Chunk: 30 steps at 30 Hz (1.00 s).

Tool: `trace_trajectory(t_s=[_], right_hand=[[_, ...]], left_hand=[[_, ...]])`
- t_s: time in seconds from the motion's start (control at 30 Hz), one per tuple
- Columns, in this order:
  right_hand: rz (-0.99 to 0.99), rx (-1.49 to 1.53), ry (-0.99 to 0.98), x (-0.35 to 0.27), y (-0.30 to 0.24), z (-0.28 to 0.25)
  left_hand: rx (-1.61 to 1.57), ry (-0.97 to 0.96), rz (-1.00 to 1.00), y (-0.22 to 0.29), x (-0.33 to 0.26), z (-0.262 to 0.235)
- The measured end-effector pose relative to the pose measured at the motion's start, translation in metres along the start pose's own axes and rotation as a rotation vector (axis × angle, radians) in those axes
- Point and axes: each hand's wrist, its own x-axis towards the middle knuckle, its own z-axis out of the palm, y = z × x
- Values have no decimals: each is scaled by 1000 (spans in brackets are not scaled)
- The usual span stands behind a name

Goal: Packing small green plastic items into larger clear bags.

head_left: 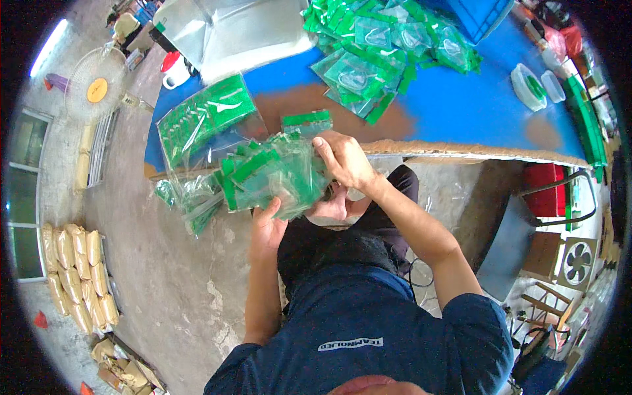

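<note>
A loose stack of small clear plastic bags with green header strips [289, 187] is between my hands at the table's near edge. My left hand [268, 227] grips the stack's lower edge, thumb on top. At its upper right, my right hand [345, 159] closes on the same stack with the thumb over it. To the left, a large clear bag [207, 115] with green-topped packets inside lies partly over the table edge; its lower part hangs down. A green-topped packet [308, 120] rests just beyond the stack. My fingers under the stack are hidden.
Across the blue worktable [447, 125] lies a heap of green-topped packets [395, 46], beside a blue bin [484, 16]. A metal tray [230, 39] and a red-and-white mug [174, 71] stand far left. Small plastic tubs [528, 87] sit right. A fan [97, 90] stands left.
</note>
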Motion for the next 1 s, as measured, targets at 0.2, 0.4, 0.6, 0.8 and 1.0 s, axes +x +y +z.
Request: trace_trajectory(t_s=[0.2,0.4,0.6,0.8,1.0], right_hand=[[199,325,-84,28,10,-12],[3,-838,251,61,67,-39],[-270,-310,-316,21,17,-35],[25,-911,175,93,68,-53],[-238,-403,508,78,65,-51]], left_hand=[[-59,-56,-42,-10,8,12],[67,-27,-118,-10,8,8],[-101,-183,-46,-12,15,7],[-43,-104,-109,-21,20,12],[-63,-200,-105,-20,11,-1]])
